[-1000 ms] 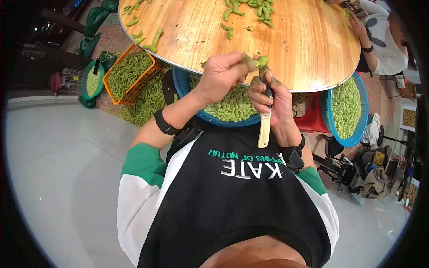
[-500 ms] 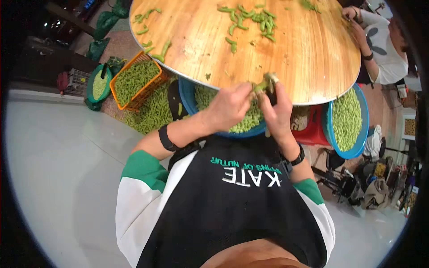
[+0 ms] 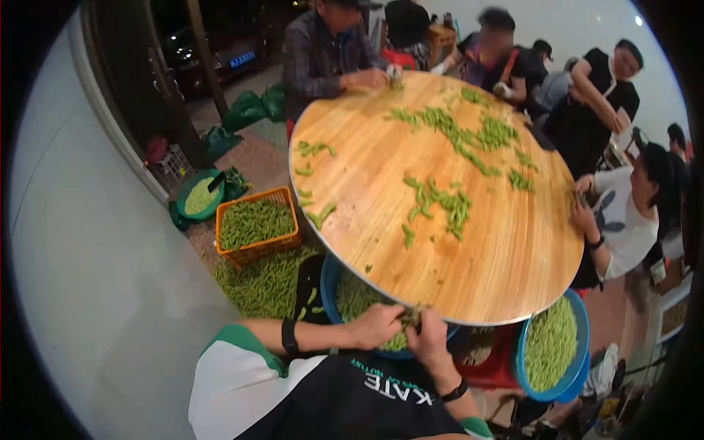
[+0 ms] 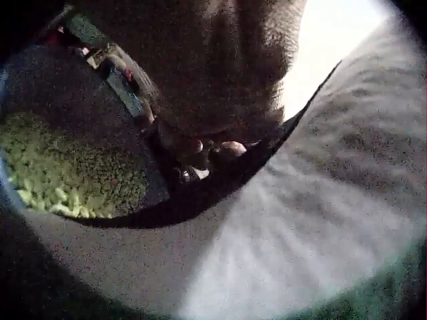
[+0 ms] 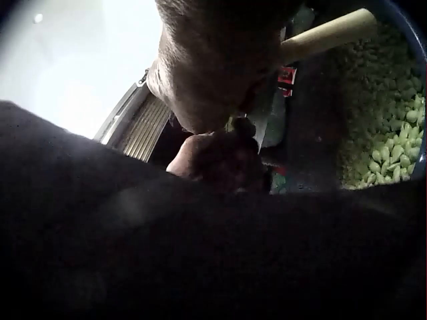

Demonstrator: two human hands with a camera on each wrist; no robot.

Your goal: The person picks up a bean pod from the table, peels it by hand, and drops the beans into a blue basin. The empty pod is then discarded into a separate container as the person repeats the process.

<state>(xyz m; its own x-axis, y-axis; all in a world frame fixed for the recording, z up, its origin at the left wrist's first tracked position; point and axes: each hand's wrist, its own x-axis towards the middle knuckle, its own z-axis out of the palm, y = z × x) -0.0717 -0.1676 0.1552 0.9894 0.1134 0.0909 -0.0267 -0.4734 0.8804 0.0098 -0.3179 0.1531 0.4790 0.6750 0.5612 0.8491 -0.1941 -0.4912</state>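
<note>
My left hand (image 3: 375,327) and right hand (image 3: 429,339) meet just off the near edge of the round wooden table (image 3: 484,271). Between their fingertips is a brownish-green broad bean pod (image 3: 412,315), mostly covered and blurred; the left fingers pinch it. In the right wrist view a cream handle (image 5: 333,37) sticks out of my right hand, which grips that tool; its head is hidden. Below both hands stands a blue basin (image 3: 332,287) of shelled broad beans (image 5: 393,153). The left wrist view is dark and largely blocked by a sleeve (image 4: 320,220).
Loose pods (image 3: 440,202) lie in heaps on the table. An orange crate (image 3: 257,253) of pods stands on the left, beside a pod pile (image 3: 271,286) on the floor. On the right are a second blue basin (image 3: 522,352) and a red stool (image 3: 491,363). Several people surround the table.
The head view has tilted up, showing more table and people. A second ago the left hand was raised beside a green bean at the tool; now both hands are close together over the basin.
</note>
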